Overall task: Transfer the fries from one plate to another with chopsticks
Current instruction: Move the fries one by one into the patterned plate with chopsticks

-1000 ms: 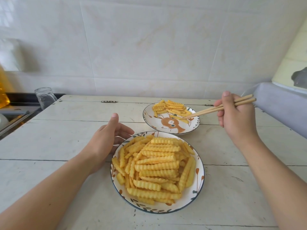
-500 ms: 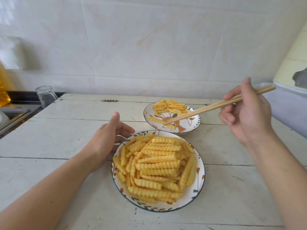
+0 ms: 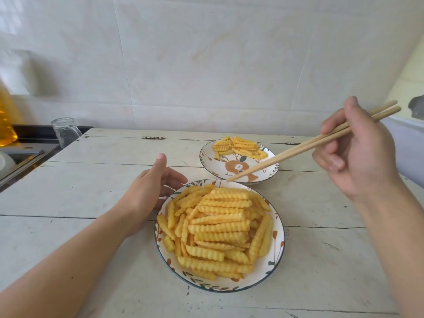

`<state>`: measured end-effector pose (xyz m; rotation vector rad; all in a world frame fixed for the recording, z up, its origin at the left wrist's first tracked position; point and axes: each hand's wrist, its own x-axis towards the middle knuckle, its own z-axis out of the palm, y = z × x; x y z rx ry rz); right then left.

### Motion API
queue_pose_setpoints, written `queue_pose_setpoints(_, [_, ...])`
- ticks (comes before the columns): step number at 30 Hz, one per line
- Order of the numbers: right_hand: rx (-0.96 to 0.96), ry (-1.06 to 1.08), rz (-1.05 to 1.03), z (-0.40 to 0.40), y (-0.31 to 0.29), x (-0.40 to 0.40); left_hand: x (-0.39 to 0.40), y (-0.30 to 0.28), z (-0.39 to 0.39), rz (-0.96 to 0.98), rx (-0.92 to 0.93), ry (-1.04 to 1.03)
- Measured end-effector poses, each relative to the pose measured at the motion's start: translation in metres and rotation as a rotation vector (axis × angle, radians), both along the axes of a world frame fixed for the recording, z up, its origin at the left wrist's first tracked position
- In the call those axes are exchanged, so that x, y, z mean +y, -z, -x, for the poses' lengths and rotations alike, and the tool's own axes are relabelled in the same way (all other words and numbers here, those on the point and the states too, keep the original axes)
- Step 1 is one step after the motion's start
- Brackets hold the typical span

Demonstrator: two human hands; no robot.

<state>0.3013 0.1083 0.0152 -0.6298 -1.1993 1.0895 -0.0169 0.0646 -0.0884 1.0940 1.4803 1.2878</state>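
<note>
Above the near plate rim, empty chopsticks pinched in right hand; left hand relaxed beside it.

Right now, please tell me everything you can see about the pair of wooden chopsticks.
The pair of light wooden chopsticks is plain, long and tapered, and looks unfinished. The right hand grips them near their thick ends, fingers curled over the sticks. They slant down to the left, in the air, over the small far plate with an animal drawing. The tips lie close together near the rim of the large near plate of crinkle-cut fries, holding no fry.
</note>
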Motion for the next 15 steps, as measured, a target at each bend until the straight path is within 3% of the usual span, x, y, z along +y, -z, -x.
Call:
queue_pose_setpoints(4, [0.037,0.177,0.014,0.0,0.012,0.016,0.0,0.0,0.0,-0.004,0.009,0.002])
queue_pose_setpoints(10, [-0.355,0.446,-0.081,0.003,0.049,0.035,-0.001,0.0,0.0,-0.003,0.018,-0.007])
queue_pose_setpoints(15, [-0.438,0.455,-0.121,0.009,0.063,0.041,0.0,-0.001,-0.001,-0.009,0.024,-0.006])
